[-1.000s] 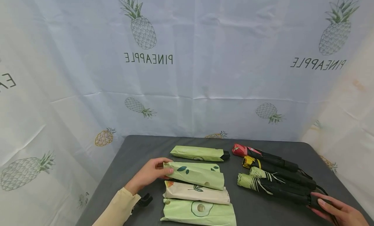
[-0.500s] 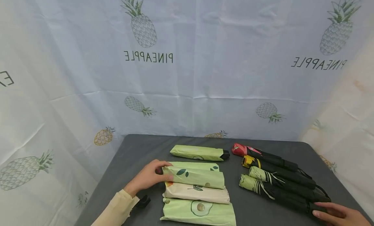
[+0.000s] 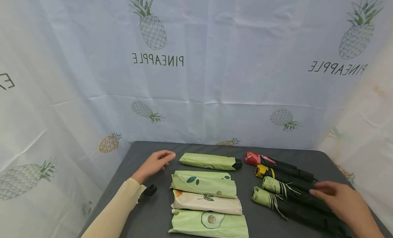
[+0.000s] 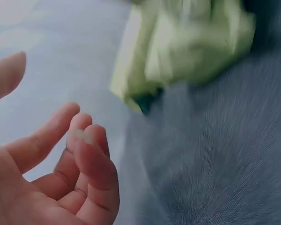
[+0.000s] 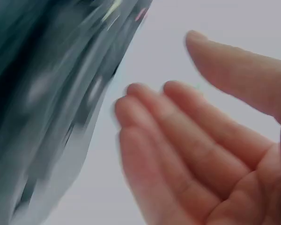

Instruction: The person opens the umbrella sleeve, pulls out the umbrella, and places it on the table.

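Observation:
My left hand (image 3: 157, 164) holds nothing, its fingers loosely bent, just left of a green avocado-print folded umbrella (image 3: 207, 161) with a black end. In the left wrist view, the bare left hand (image 4: 68, 164) shows apart from blurred green umbrellas (image 4: 192, 47). Nearer lie a green leaf-print umbrella (image 3: 204, 186), a cream one (image 3: 207, 203) and a green avocado-print one (image 3: 210, 224). My right hand (image 3: 344, 200), also holding nothing, hovers over the black lower parts of several rolled umbrellas, tipped red (image 3: 253, 158), yellow (image 3: 262, 171) and green (image 3: 261, 197).
The dark grey table (image 3: 159, 224) carries both rows of umbrellas. A white curtain (image 3: 202, 77) with pineapple prints hangs behind and at both sides. A small black object (image 3: 149, 190) is beside the left wrist.
My left hand has let go of the leaf-print umbrella and moved farther back. My right hand has released the nearest black umbrella's end and risen to the left over the row.

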`<state>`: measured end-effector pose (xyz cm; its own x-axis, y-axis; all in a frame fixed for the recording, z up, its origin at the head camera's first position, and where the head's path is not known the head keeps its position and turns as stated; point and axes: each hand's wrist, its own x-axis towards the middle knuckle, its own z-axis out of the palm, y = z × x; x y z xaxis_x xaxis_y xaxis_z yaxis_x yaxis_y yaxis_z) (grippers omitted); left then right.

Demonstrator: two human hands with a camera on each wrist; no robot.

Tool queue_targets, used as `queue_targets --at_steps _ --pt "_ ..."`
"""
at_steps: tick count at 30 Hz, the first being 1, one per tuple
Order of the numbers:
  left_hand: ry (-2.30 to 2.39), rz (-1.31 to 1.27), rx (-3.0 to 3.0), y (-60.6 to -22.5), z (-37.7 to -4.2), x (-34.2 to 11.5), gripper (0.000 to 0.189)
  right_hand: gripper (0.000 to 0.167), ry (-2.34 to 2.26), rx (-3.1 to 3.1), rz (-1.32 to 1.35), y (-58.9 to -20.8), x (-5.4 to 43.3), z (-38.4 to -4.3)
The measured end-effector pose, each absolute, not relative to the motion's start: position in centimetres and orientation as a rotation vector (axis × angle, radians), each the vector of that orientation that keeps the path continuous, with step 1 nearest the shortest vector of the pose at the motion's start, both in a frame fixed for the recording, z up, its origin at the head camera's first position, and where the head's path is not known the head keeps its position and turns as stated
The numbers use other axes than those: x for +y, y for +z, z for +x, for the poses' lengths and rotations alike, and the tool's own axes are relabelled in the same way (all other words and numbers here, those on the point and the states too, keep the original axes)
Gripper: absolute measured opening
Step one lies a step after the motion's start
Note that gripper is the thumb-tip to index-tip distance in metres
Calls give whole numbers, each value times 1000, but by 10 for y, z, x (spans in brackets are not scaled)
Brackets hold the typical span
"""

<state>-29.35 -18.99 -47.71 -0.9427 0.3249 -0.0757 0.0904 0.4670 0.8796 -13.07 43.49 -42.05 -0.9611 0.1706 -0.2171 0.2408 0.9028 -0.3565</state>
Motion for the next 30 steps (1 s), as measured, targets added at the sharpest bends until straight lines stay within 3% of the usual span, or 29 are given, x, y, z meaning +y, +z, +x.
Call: queue_targets --at_steps 3,6,14,20,30 --pt "1427 361 2468 -483 -316 -192 65 55 -653 3023 91 -413 390 -166" --pt "1352 420 2417 -487 -332 -190 74 39 -760 3043 -109 -416 343 -204" --pt "1172 568 2403 -492 -354 -167 78 55 -770 2831 -267 -443 268 -284" --pt "950 608 2505 -491 -360 -153 76 55 -676 2855 -307 -460 250 -298" --pt "860 635 2545 -486 -358 -141 50 44 -673 2846 -309 -461 246 -294"
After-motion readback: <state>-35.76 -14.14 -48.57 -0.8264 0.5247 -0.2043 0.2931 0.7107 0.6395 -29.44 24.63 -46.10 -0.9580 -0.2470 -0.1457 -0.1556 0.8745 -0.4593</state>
